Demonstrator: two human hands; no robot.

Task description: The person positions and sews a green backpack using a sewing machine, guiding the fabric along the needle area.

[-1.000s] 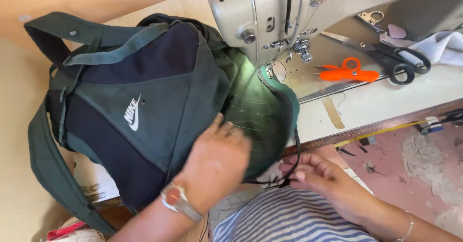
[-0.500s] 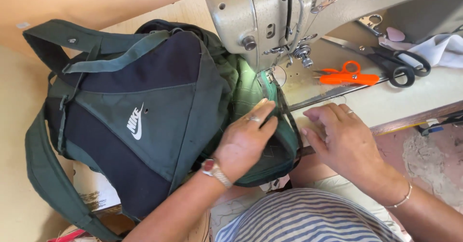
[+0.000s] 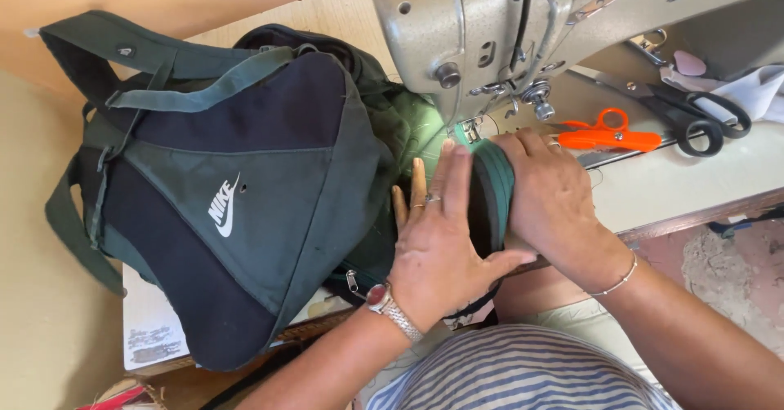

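Hands press a green backpack point(image 3: 245, 214) flat on the table point(image 3: 694, 177). Left hand point(image 3: 445, 251) lies open, fingers spread, on the bag's folded edge point(image 3: 490, 189); right hand point(image 3: 555, 198) curls over that edge from the other side, gripping it. The bag's long axis runs from lower left toward the sewing machine point(image 3: 490, 34), its edge under the needle. Orange snips point(image 3: 608, 136) and black scissors point(image 3: 694, 116) lie beyond, well apart.

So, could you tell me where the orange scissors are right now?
In the head view, the orange scissors lie on the table at upper right, just beyond the right hand, beside the black scissors.
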